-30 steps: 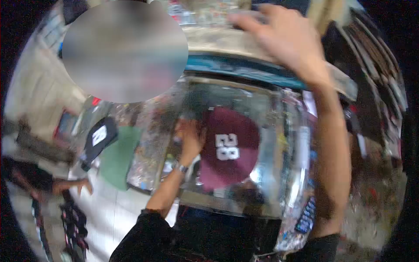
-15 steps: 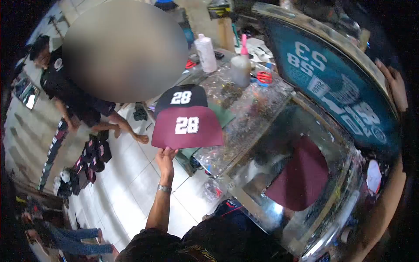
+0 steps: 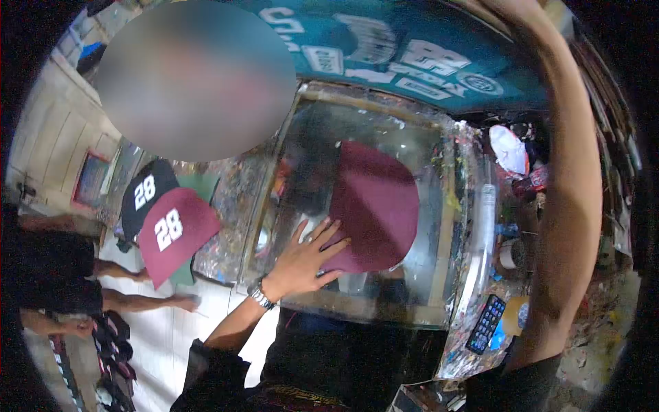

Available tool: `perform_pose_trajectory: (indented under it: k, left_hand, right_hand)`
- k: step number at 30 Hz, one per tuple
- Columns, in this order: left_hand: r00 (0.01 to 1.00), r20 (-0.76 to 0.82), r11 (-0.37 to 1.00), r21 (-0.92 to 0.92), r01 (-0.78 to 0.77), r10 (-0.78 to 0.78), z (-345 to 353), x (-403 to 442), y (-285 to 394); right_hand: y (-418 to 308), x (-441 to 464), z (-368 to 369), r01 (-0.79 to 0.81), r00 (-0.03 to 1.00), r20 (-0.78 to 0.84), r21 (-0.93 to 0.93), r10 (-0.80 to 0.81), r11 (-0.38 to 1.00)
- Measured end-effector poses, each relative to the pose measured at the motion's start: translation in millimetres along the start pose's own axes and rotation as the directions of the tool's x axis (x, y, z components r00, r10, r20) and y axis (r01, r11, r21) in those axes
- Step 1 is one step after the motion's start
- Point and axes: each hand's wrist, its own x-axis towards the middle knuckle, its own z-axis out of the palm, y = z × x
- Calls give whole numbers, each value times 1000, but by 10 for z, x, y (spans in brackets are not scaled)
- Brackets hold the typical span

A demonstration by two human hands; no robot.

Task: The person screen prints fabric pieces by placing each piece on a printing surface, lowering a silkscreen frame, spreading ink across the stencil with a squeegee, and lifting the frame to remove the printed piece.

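Note:
My left hand (image 3: 305,259), with a metal watch, lies with fingers spread over the lower left edge of a blank maroon cap panel (image 3: 377,209). The panel rests on a glass-topped printing bed (image 3: 302,172). At the upper edge of the view, my right hand (image 3: 511,8) grips the border of a raised screen printing frame (image 3: 412,51); its fingers are partly cut off. The teal mesh carries number and logo stencils. A maroon panel printed with a white 28 (image 3: 182,230) overlaps a black printed panel (image 3: 147,192) on the left.
Green material (image 3: 202,187) lies under the printed panels. To the right are a remote control (image 3: 486,324), a tape roll (image 3: 513,316) and a white cloth-like item (image 3: 508,150). A person in dark clothes (image 3: 55,257) is at the left. The wooden bed edge is paint-stained.
My left hand has let go of the printed maroon panel, now beside the black one, and moved right onto the blank panel. The view has turned right; the screen stays raised.

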Motion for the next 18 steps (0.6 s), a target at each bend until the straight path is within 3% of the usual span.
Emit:
perform_pose_trajectory:
  k: [1,2,5,7,10,11,13,14,15,16,17,18]
  left_hand:
    - [999,40,1000,-4,7,-7,38,-25,-6]
    - [999,49,1000,-12,10,-10,58,-27,-18]
    - [999,32,1000,-6,8,-8,82,-43,-17]
    - [1000,20,1000,-18,6,-6,96,-55,-11]
    - [998,61,999,37,1,-3,122,-99,-32]
    - [999,41,997,65,31,-34,109,-114,-34]
    - [999,37,1000,5,2,-2,56,-123,-14]
    - [997,-79,999,30,-11,14,-78,-118,49]
    - [995,-96,998,58,-8,13,-267,-87,91]
    - [923,-358,935,-355,6,-142,-444,-70,158]
    - [784,-489,699,-708,-100,-383,-532,-80,248]
    - [611,-575,587,-781,-212,-544,-595,-48,269]
  right_hand:
    - [-8,-50,-26,14,998,-64,-5,-14,1000]
    - [35,98,-44,-87,996,21,33,86,996]
    - [37,128,-80,-92,995,44,-24,93,995]
    - [15,121,-5,-105,990,-99,-49,100,993]
    - [-27,-64,-46,-91,996,-15,-124,90,988]
    - [-29,-112,1,-95,993,55,-179,107,979]
    - [-148,-459,138,-49,992,-124,-138,32,989]
    - [-297,-662,124,-59,995,-84,-137,47,989]
    - [-410,-875,112,-81,996,-48,-141,75,987]
    - [-436,-1091,220,11,986,-163,-145,-35,989]
    - [-434,-1348,388,101,957,-254,-163,-140,981]
    - [-445,-1613,535,159,942,-262,-207,-211,965]
